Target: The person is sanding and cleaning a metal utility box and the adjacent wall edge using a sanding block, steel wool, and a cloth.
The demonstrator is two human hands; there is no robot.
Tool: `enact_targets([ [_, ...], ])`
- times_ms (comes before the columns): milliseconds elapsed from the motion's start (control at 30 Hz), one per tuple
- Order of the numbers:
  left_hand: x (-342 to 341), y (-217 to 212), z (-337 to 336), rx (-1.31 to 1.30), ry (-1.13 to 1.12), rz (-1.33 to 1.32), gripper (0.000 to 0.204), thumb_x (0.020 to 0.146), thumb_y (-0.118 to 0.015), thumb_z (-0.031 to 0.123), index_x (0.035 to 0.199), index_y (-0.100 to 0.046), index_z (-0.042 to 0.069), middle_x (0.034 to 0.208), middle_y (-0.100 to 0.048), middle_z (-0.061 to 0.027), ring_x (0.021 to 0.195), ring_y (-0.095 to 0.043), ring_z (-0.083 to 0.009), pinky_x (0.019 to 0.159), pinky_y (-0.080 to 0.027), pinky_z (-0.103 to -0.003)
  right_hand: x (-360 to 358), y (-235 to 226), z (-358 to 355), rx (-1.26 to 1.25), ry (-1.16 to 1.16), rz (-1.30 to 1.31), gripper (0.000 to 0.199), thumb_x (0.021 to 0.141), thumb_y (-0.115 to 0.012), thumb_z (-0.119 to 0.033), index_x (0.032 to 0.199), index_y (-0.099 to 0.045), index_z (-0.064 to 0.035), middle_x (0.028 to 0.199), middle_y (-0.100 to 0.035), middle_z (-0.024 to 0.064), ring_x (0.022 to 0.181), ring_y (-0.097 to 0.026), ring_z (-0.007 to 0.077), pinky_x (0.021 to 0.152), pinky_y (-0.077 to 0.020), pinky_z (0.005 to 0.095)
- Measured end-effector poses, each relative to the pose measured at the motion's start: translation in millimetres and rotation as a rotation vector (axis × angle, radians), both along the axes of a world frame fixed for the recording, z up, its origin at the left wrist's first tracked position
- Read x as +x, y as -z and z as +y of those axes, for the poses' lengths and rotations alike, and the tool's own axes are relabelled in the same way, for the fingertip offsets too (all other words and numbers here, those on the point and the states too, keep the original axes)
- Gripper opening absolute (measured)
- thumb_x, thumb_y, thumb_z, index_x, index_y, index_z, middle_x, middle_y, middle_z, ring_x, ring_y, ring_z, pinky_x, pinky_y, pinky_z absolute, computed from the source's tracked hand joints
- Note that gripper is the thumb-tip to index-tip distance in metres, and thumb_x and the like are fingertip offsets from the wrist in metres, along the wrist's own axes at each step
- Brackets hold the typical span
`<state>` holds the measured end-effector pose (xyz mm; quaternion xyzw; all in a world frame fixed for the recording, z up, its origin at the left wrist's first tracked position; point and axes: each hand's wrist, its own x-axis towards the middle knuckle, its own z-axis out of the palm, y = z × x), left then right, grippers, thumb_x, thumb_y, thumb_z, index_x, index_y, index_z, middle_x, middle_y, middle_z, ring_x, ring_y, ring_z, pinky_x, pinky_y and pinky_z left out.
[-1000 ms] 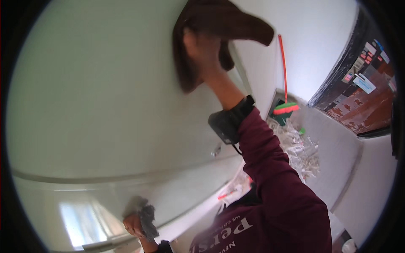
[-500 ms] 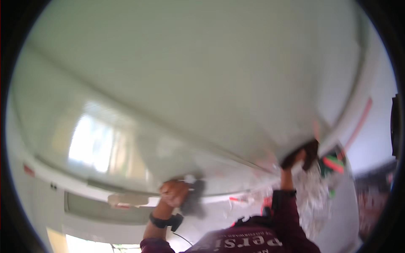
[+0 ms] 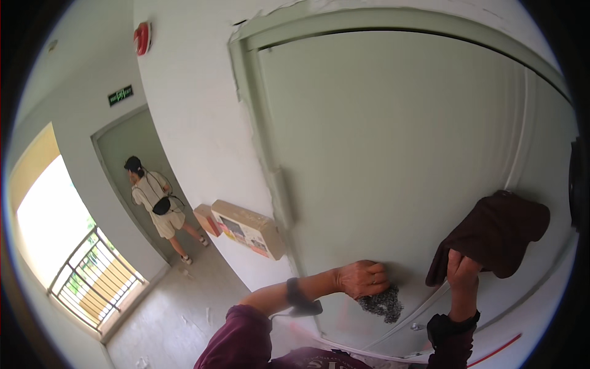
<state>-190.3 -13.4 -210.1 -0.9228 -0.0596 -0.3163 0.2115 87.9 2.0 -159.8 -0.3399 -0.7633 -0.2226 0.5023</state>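
Grey scrub pad (image 3: 381, 302) sits on pale green door (image 3: 393, 154), low down, just under your left hand (image 3: 362, 278). Your fingers (image 3: 376, 277) curl over its top edge, pressing it flat. Pad lumpy, maybe a bit longer side to side; hard to tell. Your right hand (image 3: 462, 272) close by, fist tight on brown cloth (image 3: 498, 234); cloth spreads up and right on door. Another person (image 3: 155, 203) far down hallway.

Coarse grey steel-wool pad (image 3: 381, 302) scrubs on the matt, smooth pale-green painted door (image 3: 393, 154), soft dark-brown cloth (image 3: 495, 237) pressed beside it.
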Motion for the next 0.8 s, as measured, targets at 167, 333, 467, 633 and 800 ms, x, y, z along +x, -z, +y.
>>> enact_targets([
  [167, -2.8, 14.0, -14.0, -0.126, 0.006, -0.155, 0.032, 0.075, -0.057, 0.025, 0.098, -0.058, 0.003, 0.087, -0.057, -0.0097, 0.086, -0.057, -0.0267, 0.068, -0.050, -0.039, -47.1, -30.2, -11.5, -0.142, -0.002, -0.297, 0.049, 0.084, -0.062, -0.023, 0.127, -0.046, -0.0048, 0.125, -0.049, 0.0155, 0.115, -0.047, 0.0334, 0.101, -0.0349, 0.0427],
  [333, -23.5, 37.3, -53.8, -0.303, -0.084, -0.421, 0.044, 0.069, -0.062, 0.034, 0.097, -0.057, 0.001, 0.088, -0.054, -0.0113, 0.082, -0.055, -0.0284, 0.066, -0.048, -0.038, -94.0, -42.4, -17.4, -0.083, -0.049, -0.490, 0.057, 0.083, -0.063, -0.029, 0.131, -0.042, -0.0071, 0.131, -0.043, 0.0145, 0.121, -0.042, 0.0324, 0.104, -0.0325, 0.0420],
  [467, -48.4, 65.1, -85.5, -0.425, -0.223, -0.561, 0.045, 0.068, -0.066, 0.034, 0.098, -0.057, 0.002, 0.090, -0.054, -0.0110, 0.082, -0.057, -0.0291, 0.065, -0.048, -0.038, -155.3, -54.6, -0.7, -0.038, -0.165, -0.478, 0.063, 0.082, -0.064, -0.033, 0.135, -0.038, -0.0089, 0.136, -0.038, 0.0137, 0.125, -0.038, 0.0316, 0.106, -0.0306, 0.0415],
  [633, -70.6, 90.6, -119.8, -0.532, -0.356, -0.641, 0.044, 0.058, -0.073, 0.019, 0.097, -0.058, 0.004, 0.090, -0.057, -0.0111, 0.078, -0.059, -0.0285, 0.061, -0.048, -0.037, -204.1, -86.5, -1.0, -0.236, -0.442, -0.284, 0.068, 0.082, -0.065, -0.036, 0.137, -0.036, -0.0098, 0.139, -0.036, 0.0130, 0.128, -0.036, 0.0304, 0.107, -0.0303, 0.0412],
  [800, -86.6, 110.8, -157.5, -0.511, -0.574, -0.791, 0.036, 0.055, -0.072, 0.010, 0.088, -0.060, 0.005, 0.082, -0.059, -0.0085, 0.072, -0.061, -0.0256, 0.057, -0.050, -0.035, -217.4, -119.0, -21.2, -0.268, -0.529, -0.165, 0.068, 0.082, -0.066, -0.036, 0.136, -0.035, -0.0083, 0.138, -0.038, 0.0130, 0.128, -0.038, 0.0293, 0.105, -0.0325, 0.0407],
])
